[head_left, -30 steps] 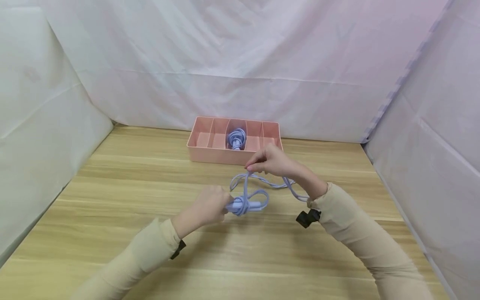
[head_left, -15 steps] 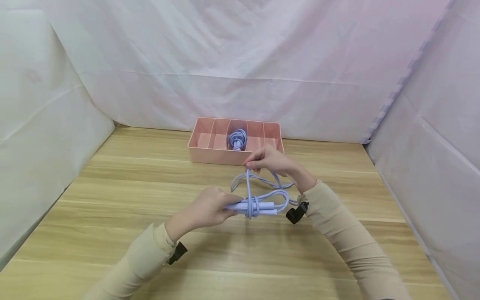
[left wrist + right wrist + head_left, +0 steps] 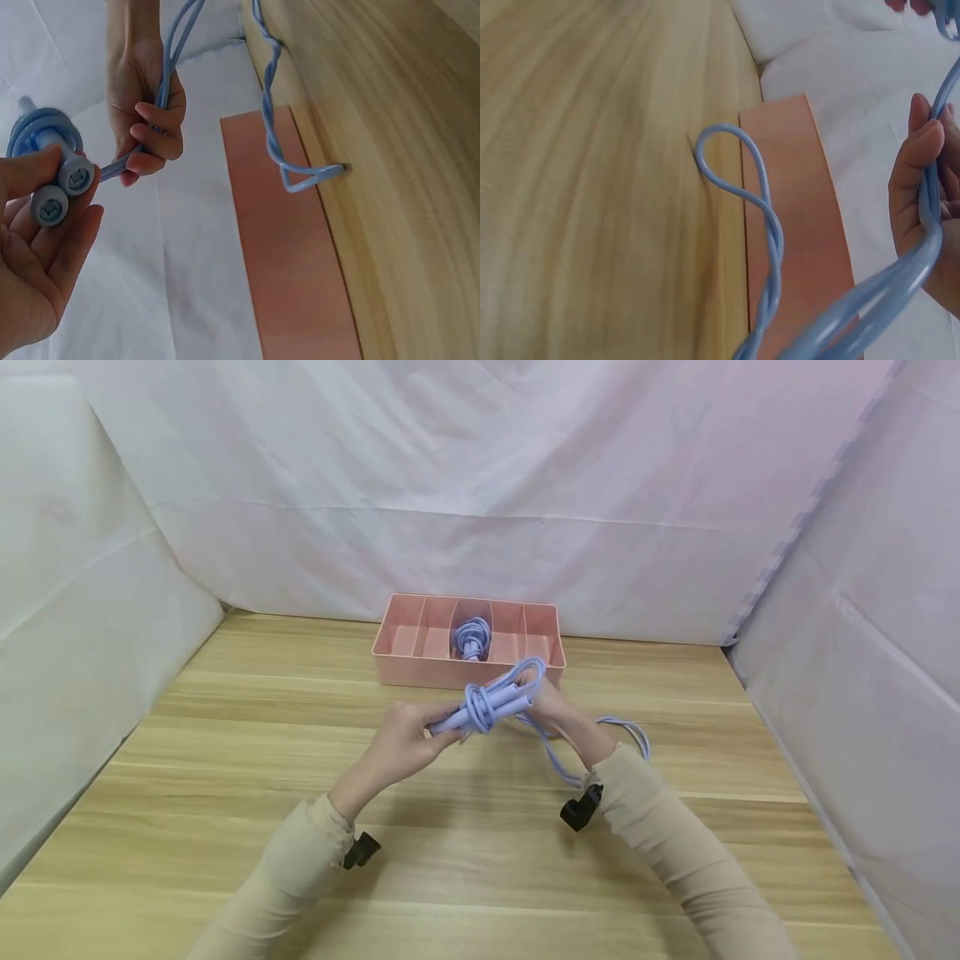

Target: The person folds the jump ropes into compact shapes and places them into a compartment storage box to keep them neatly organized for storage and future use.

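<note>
L hand (image 3: 405,742) grips a pale-blue bundle (image 3: 478,708): two tubular, plastic-looking handles (image 3: 512,697) w/ smooth cord wound round their middle, held tilted above the table. R hand (image 3: 552,708) has fingers curled round the doubled pale-blue cord (image 3: 166,79) leading from it. Head cam: those fingers mostly hidden behind bundle; L wrist cam shows them plainly, plus the handles' round, recessed ends. Both wrist cams show a twisted length (image 3: 774,247) of cord ending in a loop nr the wood-grain table (image 3: 480,877); can't tell if it touches. R wrist cam cuts L hand to fingertips, top R corner. Beyond the hands, open pink five-compartment box (image 3: 435,673); only head cam sees inside: second pale-blue bundle (image 3: 472,637) in middle slot, lower part hidden by front wall. White cloth (image 3: 480,468) behind.
</note>
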Demonstrator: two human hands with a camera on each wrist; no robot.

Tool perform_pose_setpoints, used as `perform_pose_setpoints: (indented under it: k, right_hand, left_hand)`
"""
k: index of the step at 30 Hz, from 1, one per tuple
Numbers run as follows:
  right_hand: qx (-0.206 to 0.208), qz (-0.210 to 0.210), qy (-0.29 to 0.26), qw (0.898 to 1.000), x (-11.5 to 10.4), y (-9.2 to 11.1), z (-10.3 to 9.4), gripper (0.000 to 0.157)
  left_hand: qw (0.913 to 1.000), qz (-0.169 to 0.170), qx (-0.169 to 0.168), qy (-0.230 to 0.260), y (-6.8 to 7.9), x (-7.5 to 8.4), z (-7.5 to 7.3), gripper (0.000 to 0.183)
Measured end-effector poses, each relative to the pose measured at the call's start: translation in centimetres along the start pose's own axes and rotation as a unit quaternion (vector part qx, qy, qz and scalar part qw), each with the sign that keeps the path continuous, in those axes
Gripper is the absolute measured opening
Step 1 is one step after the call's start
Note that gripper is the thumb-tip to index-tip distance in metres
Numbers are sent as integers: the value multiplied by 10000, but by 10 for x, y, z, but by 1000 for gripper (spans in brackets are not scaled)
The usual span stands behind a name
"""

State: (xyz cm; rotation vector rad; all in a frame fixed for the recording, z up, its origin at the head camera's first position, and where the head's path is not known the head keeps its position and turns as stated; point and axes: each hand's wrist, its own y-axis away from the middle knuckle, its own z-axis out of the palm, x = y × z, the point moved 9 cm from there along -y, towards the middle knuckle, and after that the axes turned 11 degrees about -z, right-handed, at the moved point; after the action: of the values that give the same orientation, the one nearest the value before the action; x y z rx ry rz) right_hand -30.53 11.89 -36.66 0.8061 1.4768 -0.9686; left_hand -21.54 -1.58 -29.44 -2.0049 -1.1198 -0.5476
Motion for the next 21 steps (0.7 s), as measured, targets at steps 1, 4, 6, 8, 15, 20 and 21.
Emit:
perform_pose_setpoints:
  k: [1, 4, 6, 8, 15, 20, 21]
  right_hand:
    - [69, -28, 144, 9999, 2, 0, 1, 17]
    - [81, 49, 314, 9995, 10, 5, 8, 9]
    - [-56, 131, 357, 9993, 15, 10, 16, 12]
    - [-99, 199, 320, 9992, 18, 15, 23, 21]
    - [158, 184, 640, 9977, 11, 27, 32, 29]
    - [30, -225, 1993, 9797, -11, 37, 32, 22]
    - [4, -275, 2291, 9730, -16, 39, 31, 22]
  left_hand:
    - [9999, -36, 103, 18, -1, -2, -1, 26]
    - [9987, -259, 426, 57, -2, -12, -2, 29]
    - [9965, -518, 651, 43, -2, -20, -3, 30]
    - [9931, -799, 856, -3, -1, -28, -5, 31]
    - [9810, -1264, 1422, -378, 1, -40, -10, 31]
    - [9661, -1419, 1906, -1009, 0, -44, -20, 28]
    - [9631, -1444, 1967, -1135, 0, -45, -22, 27]
